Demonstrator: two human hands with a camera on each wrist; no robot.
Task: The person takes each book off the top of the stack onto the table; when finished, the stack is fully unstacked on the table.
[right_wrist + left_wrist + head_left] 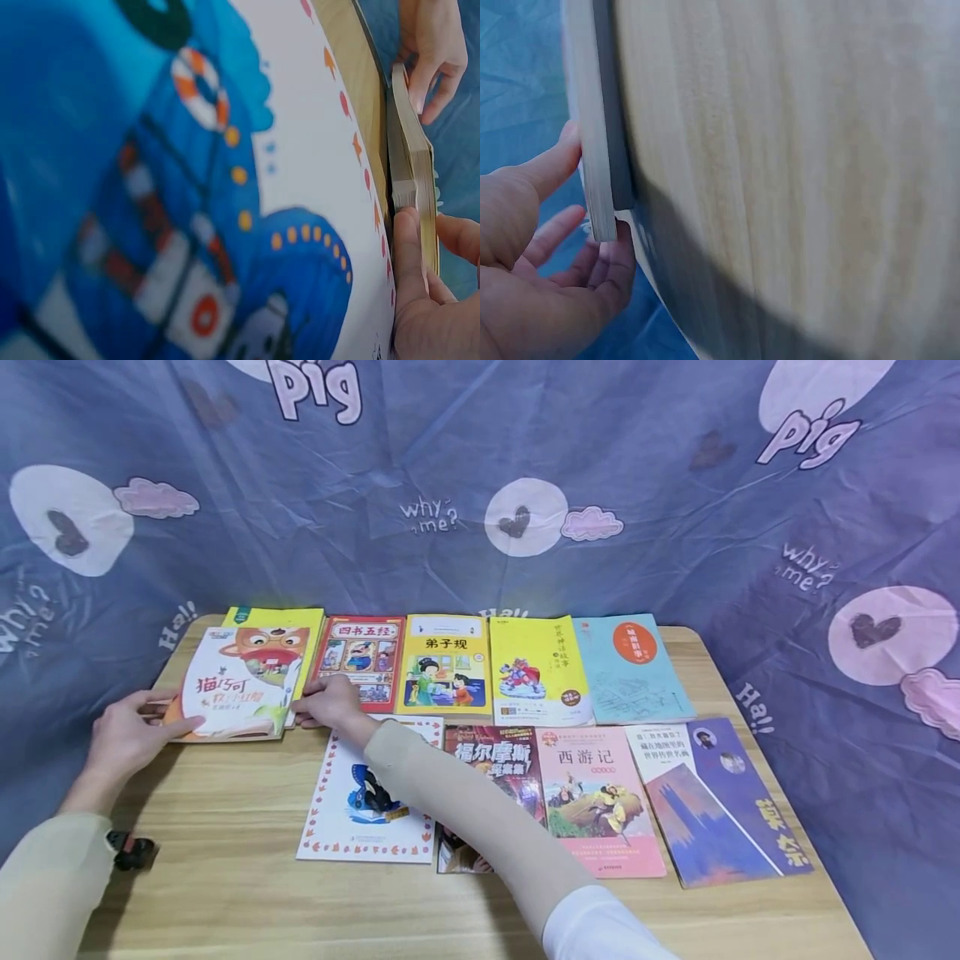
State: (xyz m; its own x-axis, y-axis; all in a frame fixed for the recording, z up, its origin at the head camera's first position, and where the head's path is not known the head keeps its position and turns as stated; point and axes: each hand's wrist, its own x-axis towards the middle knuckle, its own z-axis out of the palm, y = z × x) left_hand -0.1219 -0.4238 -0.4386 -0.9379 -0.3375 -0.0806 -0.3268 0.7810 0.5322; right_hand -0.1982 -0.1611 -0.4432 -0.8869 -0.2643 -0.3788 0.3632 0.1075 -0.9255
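A white picture book [238, 689] with an orange cat on its cover lies over a yellow book [311, 625] at the table's far left. My left hand [133, 727] grips the white book's left end, thumb on the cover and fingers at the edge, as the left wrist view shows with the book's page block [596, 150]. My right hand [330, 702] is at the right side of the stack. In the right wrist view, my right hand [435, 307] pinches the yellow-edged book [429, 240], its thumb near the white pages; the overlap partly hides which edges it touches.
A red book [382, 697], a comic-cover yellow book [446, 681], another yellow book [528, 660] and a turquoise book [637, 681] line the back. In front lie a white bordered book [322, 827], a dark book [487, 743], a pink book [592, 852] and a purple book [750, 818].
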